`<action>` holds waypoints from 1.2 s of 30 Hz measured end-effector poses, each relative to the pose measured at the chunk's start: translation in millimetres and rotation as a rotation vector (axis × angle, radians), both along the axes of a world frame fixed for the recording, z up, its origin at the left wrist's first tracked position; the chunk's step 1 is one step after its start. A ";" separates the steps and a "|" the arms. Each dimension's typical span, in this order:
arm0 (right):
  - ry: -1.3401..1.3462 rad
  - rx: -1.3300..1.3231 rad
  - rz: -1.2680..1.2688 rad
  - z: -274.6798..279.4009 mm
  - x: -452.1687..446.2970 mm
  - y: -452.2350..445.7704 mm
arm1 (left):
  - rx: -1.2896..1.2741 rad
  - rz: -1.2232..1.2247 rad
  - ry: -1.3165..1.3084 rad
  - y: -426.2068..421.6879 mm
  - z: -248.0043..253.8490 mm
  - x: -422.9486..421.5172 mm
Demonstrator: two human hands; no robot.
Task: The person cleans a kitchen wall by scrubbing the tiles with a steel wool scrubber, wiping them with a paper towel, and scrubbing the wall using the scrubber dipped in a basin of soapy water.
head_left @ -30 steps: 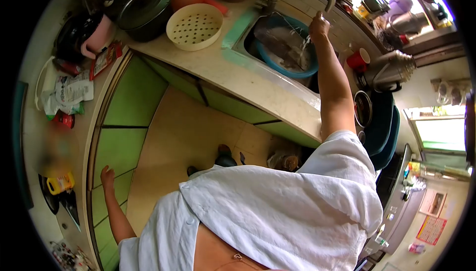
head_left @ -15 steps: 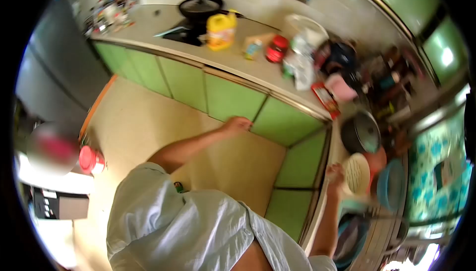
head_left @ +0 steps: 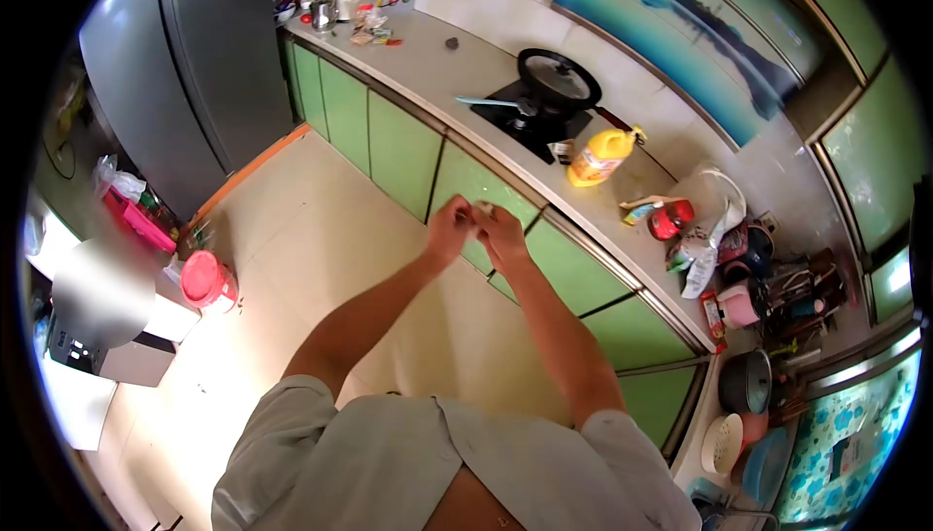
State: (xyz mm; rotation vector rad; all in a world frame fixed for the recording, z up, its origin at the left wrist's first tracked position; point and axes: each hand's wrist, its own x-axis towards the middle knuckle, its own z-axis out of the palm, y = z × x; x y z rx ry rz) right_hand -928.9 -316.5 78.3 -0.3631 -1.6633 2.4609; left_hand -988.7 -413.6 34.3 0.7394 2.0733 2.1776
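My left hand (head_left: 450, 227) and my right hand (head_left: 499, 230) meet in front of me, over the floor and close to the green cabinet doors (head_left: 478, 191). Both have their fingers curled in. Something small and pale shows at the fingertips of my right hand, too small to name. Whatever my left hand may hold is hidden. Behind the hands, on the counter, a lidded black pan (head_left: 559, 81) sits by a black stove (head_left: 530, 128), with a yellow bottle (head_left: 601, 157) to its right.
A red-lidded jar (head_left: 671, 219) and plastic bags stand further right on the counter. Beyond them are a dark pot (head_left: 745, 382) and a cream colander (head_left: 721, 444). A red bucket (head_left: 209, 280) stands on the floor at left, near the grey fridge (head_left: 238, 45).
The view has swung from the sink to the stove counter. My right hand, earlier at the tap and then by the colander, has come together with my left hand.
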 end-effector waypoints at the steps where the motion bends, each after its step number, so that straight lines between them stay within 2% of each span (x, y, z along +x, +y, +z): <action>1: -0.005 0.032 0.008 11.4 -21.7 -18.1 | -0.059 0.034 0.019 -22.7 13.7 -18.8; 3: 0.036 0.068 0.090 22.0 -67.0 -41.1 | 0.110 0.060 0.000 -56.0 20.3 -58.5; 4: 0.023 0.070 0.121 39.8 -80.5 -53.0 | 0.173 0.023 -0.186 -72.5 31.9 -75.4; 6: 0.213 0.165 0.240 33.3 -127.1 -59.1 | 0.300 -0.049 -0.372 -98.5 51.5 -106.8; 7: 0.233 0.266 0.226 35.1 -147.0 -61.3 | 0.258 0.024 -0.472 -104.3 69.0 -117.8; 8: 0.252 0.365 0.218 38.4 -165.9 -64.5 | 0.329 0.095 -0.470 -107.0 77.9 -131.0; 11: 0.203 0.364 0.336 57.1 -216.1 -54.0 | 0.493 0.306 -0.431 -113.6 98.1 -177.6; 14: 0.197 0.411 0.339 65.2 -266.0 -36.7 | 0.546 0.412 -0.513 -119.4 105.9 -240.9; 16: 0.116 0.387 0.351 73.9 -298.4 -27.7 | 0.542 0.437 -0.492 -118.6 109.5 -282.8; 18: -0.014 0.472 0.410 81.6 -332.1 -17.4 | 0.570 0.499 -0.472 -105.5 111.9 -319.6; 19: 0.010 0.494 0.474 70.6 -362.0 -8.2 | 0.493 0.482 -0.419 -101.7 111.3 -336.1; 21: 0.092 0.497 0.450 91.1 -386.9 -15.6 | 0.420 0.476 -0.361 -96.4 112.7 -368.3; 23: 0.243 0.416 0.467 103.9 -415.0 -28.8 | 0.385 0.329 -0.321 -89.7 119.1 -392.8; 24: 0.236 0.414 0.474 104.1 -428.7 -35.8 | 0.369 0.255 -0.307 -87.1 121.7 -401.4; 25: 0.291 0.421 0.585 105.7 -442.7 -43.9 | 0.386 0.150 -0.266 -87.7 126.3 -411.3; 26: 0.349 0.430 0.696 105.9 -457.6 -48.6 | 0.388 0.156 -0.267 -88.7 126.9 -425.7; 28: 0.264 0.455 0.731 99.0 -498.5 -48.7 | 0.205 0.210 0.030 -93.4 129.3 -457.8; 29: 0.216 0.518 0.781 97.7 -518.2 -46.8 | 0.196 0.222 0.107 -97.7 127.3 -477.4; 31: 0.166 0.579 0.824 93.3 -556.6 -43.9 | 0.154 0.206 0.116 -110.1 121.1 -516.3; 32: 0.189 0.518 0.787 92.7 -572.0 -43.0 | 0.117 0.187 0.124 -114.8 121.8 -532.0; 34: 0.194 0.459 0.732 86.3 -599.1 -46.3 | 0.239 0.068 -0.095 -124.7 123.9 -566.0; 36: 0.234 0.273 0.556 93.7 -628.6 -62.1 | 0.287 0.012 -0.104 -125.7 127.2 -602.4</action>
